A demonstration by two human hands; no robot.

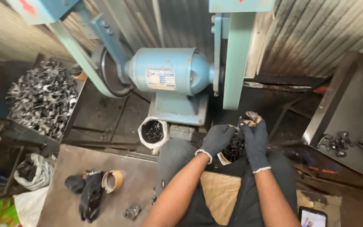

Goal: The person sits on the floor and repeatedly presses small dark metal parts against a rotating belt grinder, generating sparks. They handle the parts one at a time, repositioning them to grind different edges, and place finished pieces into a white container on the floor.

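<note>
Both gloved hands up at the belt grinder (171, 80): left hand (217, 138) and right hand (255, 141) pinch one small metal forging (251, 118) together, over a container of dark parts (233, 150). Risk: glove snagging the sanding belt (237, 59), or the piece slipping.

left hand (217, 138) gloved, fingers curled | right hand (256, 141) gloved, raised, gripping

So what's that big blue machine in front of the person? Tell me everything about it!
The blue machine is a rounded metal motor housing, painted light blue, with a label plate on its side. It sits on a boxy blue base. A long pale green belt guard stands upright at its right end, and another slants away on the left. It looks dusty. Neither gloved hand touches it.
</note>
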